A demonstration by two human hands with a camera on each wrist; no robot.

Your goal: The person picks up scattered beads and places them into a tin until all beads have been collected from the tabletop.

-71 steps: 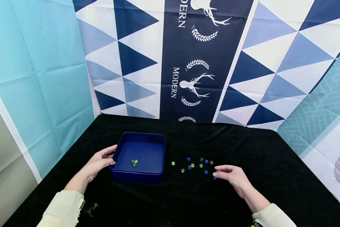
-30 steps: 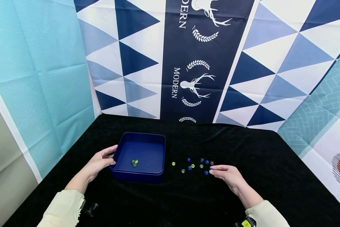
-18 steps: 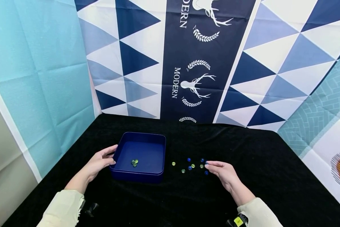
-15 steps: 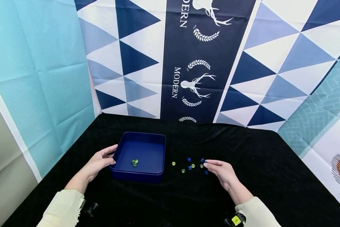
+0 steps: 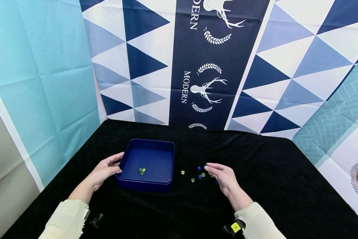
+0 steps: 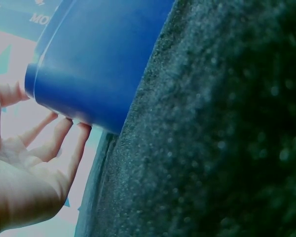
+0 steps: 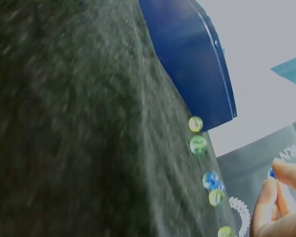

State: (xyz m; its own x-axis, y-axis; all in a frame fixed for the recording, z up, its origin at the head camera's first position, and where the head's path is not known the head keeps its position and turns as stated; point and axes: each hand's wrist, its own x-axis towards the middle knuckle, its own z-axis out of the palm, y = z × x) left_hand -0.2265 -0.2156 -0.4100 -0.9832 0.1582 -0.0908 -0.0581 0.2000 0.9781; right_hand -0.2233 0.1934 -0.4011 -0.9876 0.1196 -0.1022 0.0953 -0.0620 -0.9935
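My right hand (image 5: pixel 222 176) pinches a blue marble (image 7: pixel 271 173) between thumb and fingertips, over the scattered marbles. Whatever else lies inside its curled fingers is hidden. Close by on the cloth are a yellow-green marble (image 5: pixel 203 174), a blue marble (image 5: pixel 198 168) and a green marble (image 5: pixel 192 180). Another yellow-green marble (image 5: pixel 182 172) lies nearest the box. At the left stands a square dark-blue box (image 5: pixel 150 159) without a lid, a few green marbles (image 5: pixel 141 171) on its floor. My left hand (image 5: pixel 102 171) rests thumb and extended fingertips (image 6: pixel 84 127) against its left wall and rim.
Black cloth (image 5: pixel 155 212) covers the table. Patterned hangings (image 5: pixel 149 49) close off the back and sides. A small black object (image 5: pixel 97 219) shows beside the left sleeve, and a yellow-faced device (image 5: pixel 235 227) sits on the right wrist.
My right hand has moved left across the marbles, picking up a blue one on the way. The orange marble is no longer visible. My left hand and the box have stayed put.
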